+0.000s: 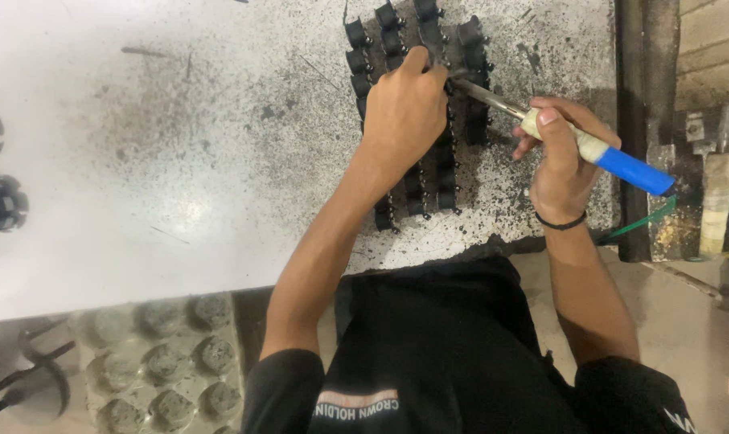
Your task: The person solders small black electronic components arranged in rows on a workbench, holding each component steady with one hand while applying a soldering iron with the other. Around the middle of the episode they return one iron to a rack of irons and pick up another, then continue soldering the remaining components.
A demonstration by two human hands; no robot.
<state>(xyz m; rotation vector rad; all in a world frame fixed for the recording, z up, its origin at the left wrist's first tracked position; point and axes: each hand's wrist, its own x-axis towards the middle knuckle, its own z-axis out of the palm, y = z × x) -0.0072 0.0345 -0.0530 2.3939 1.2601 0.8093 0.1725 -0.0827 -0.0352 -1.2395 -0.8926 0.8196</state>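
The left hand presses down with fingers pinched on the rows of small black parts at the far right of the speckled desk, while the right hand is clenched around a blue-handled soldering iron. The parts lie under and just beyond the left hand, the iron's tip meeting them beside its fingertips. Done well, the left hand would hold the row steady, fingers clear of the tip.

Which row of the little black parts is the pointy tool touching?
The soldering iron in the right hand touches the third row from the left, just past the left hand. The other rows of black parts are untouched by it.
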